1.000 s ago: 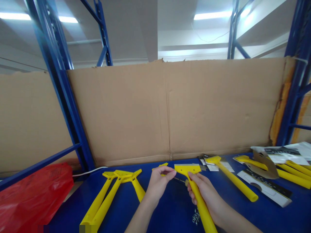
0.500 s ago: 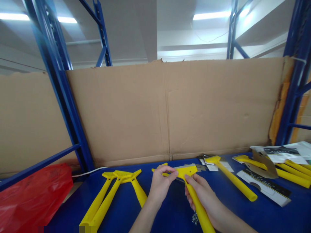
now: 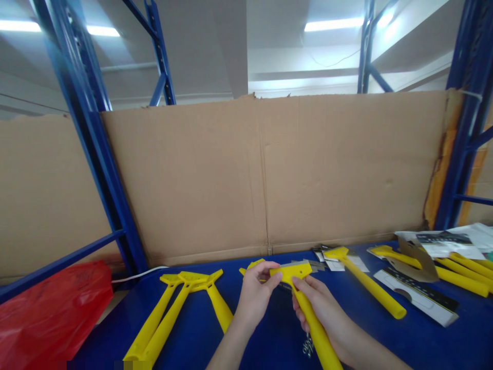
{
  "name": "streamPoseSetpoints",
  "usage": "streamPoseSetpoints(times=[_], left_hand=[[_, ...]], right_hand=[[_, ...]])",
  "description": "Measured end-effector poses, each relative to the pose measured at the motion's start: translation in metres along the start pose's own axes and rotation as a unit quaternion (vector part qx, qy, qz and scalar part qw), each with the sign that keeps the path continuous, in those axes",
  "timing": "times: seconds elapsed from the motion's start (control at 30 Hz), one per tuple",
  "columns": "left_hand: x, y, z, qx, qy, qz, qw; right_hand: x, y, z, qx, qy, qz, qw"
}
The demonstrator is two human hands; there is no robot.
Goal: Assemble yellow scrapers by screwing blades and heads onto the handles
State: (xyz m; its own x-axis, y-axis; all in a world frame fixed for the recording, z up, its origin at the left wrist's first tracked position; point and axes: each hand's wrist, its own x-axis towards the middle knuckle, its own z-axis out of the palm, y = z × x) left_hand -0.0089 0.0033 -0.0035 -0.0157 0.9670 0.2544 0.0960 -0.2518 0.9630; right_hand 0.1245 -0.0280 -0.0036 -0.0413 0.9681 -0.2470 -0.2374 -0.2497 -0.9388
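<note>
A yellow scraper (image 3: 316, 329) with a wide head and a thin metal blade along its top edge is tilted up between my hands. My right hand (image 3: 323, 308) wraps around its handle just below the head, thumb lying on the neck. At the head's left end my left hand (image 3: 257, 293) pinches the corner between thumb and fingers. Small metal screws (image 3: 307, 345) show under my right hand; whether they lie on the table is unclear. Behind my left hand sits another yellow scraper head (image 3: 252, 265), mostly hidden.
Several yellow scrapers (image 3: 175, 308) lie to the left, beside a red plastic bag (image 3: 57, 318). On the right are a single scraper (image 3: 372, 285), a black-and-white box (image 3: 418, 298) and more scrapers (image 3: 462, 277). Cardboard (image 3: 192, 180) walls off the blue table's back.
My view has shifted very slightly. Around the head's left end the fingers of my left hand have moved a little; the right hand keeps its grip.
</note>
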Motion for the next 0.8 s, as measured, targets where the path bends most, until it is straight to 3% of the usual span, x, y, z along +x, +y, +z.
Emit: streamPoseSetpoints(times=[0.13, 0.23, 0.37, 0.53, 0.7, 0.8], left_hand=[[-0.004, -0.004, 0.0, 0.142, -0.032, 0.144, 0.979], [-0.009, -0.01, -0.004, 0.258, -0.038, 0.239, 0.935], [-0.008, -0.016, -0.01, 0.376, -0.024, 0.319, 0.87], [-0.003, -0.014, -0.012, 0.417, -0.012, 0.412, 0.81], [-0.006, -0.011, -0.012, 0.408, -0.012, 0.44, 0.8], [-0.007, -0.011, -0.014, 0.429, -0.009, 0.464, 0.775]], right_hand=[[0.002, -0.002, -0.004, 0.041, -0.021, 0.014, 0.999], [0.006, -0.005, -0.007, 0.055, -0.026, 0.019, 0.998], [0.012, -0.012, -0.011, -0.012, -0.039, 0.067, 0.997], [0.02, -0.011, -0.018, -0.037, -0.098, 0.074, 0.992], [0.024, -0.005, -0.024, -0.032, -0.123, 0.068, 0.99], [0.025, -0.005, -0.025, -0.036, -0.127, 0.074, 0.988]])
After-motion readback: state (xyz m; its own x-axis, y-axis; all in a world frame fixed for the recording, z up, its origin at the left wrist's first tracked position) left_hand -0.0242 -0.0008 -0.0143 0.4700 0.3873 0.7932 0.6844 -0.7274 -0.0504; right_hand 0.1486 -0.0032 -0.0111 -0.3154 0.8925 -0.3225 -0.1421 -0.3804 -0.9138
